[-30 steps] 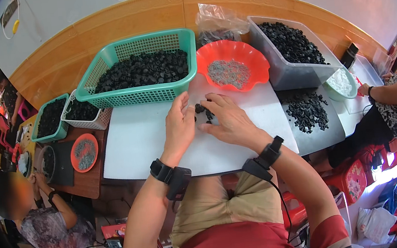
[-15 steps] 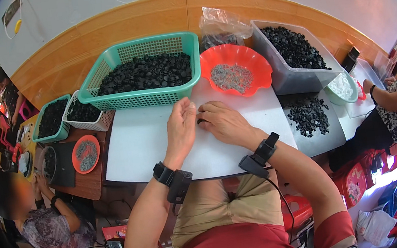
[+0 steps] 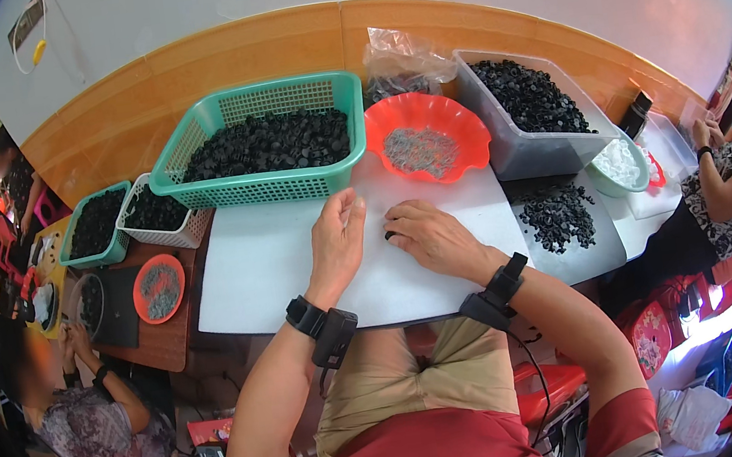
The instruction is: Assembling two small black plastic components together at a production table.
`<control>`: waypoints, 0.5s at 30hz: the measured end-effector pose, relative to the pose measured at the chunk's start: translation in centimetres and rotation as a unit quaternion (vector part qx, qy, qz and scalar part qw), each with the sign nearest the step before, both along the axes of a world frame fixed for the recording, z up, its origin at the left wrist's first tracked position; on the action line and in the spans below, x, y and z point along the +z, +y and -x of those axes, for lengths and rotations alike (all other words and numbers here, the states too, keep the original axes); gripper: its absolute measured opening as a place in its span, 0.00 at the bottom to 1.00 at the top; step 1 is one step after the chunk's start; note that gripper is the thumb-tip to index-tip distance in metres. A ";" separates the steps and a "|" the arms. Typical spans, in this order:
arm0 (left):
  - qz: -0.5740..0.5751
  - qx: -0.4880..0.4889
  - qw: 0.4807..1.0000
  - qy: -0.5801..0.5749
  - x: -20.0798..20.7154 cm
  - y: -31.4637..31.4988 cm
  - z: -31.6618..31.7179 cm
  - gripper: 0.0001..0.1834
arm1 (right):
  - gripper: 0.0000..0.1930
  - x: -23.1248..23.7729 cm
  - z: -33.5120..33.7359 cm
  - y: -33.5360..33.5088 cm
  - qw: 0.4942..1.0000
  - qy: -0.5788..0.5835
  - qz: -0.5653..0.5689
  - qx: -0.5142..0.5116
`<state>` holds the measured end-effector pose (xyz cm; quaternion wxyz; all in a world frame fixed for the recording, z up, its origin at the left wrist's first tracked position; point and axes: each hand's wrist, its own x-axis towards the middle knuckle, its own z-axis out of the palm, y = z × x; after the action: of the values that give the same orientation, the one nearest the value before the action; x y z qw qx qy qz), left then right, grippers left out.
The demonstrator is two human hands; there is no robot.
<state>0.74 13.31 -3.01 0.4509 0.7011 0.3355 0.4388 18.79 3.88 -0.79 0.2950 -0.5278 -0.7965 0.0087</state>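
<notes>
Over the white tabletop (image 3: 251, 293), my left hand (image 3: 337, 239) is held edge-on, its fingers pressed together and the thumb against them. Anything it pinches is too small or hidden to make out. A short gap to the right, my right hand (image 3: 436, 238) curls palm down, its fingertips closed on a small black plastic part (image 3: 391, 235). Beyond the hands stand a green basket (image 3: 256, 192) full of small black parts and a red scalloped bowl (image 3: 471, 129) holding a heap of small grey metallic-looking pieces (image 3: 420, 150).
A grey bin (image 3: 530, 153) of black parts stands at the right rear, with a loose black pile (image 3: 559, 218) before it. A clear bag (image 3: 405, 64) leans at the wall. Co-workers sit on both sides; an orange plate (image 3: 159, 289) lies on the left table.
My right hand has moved right, away from the left hand, and the black part shows more plainly at its fingertips. The left hand has barely moved. The view has tilted slightly.
</notes>
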 end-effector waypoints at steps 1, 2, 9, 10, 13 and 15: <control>-0.001 -0.002 1.000 -0.001 -0.1 0.1 -0.1 0.28 | 0.09 -0.2 -0.1 0.0 1.000 0.009 -0.001 -0.002; -0.003 0.001 1.000 0.005 -0.1 0.2 -0.2 0.28 | 0.09 -0.2 -0.2 0.1 1.000 0.008 -0.002 -0.004; -0.013 0.009 0.999 0.038 -0.1 -0.1 -0.3 0.26 | 0.10 -0.3 -0.4 -0.2 1.000 0.021 -0.008 0.005; -0.015 0.008 0.999 0.038 -0.1 -0.2 -0.3 0.26 | 0.11 -0.3 -0.5 -0.2 1.000 0.022 -0.002 0.007; -0.042 0.015 0.998 0.042 -0.1 -0.3 -0.5 0.24 | 0.10 -0.3 -0.5 -0.3 1.000 0.023 -0.003 0.007; -0.064 0.020 0.996 0.051 0.0 -0.5 -0.5 0.22 | 0.09 -0.3 -0.3 -0.5 0.999 0.032 -0.015 0.008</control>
<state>1.24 12.84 -2.99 0.3783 0.7435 0.3431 0.4317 19.14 3.39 -1.08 0.3282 -0.5165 -0.7907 0.0163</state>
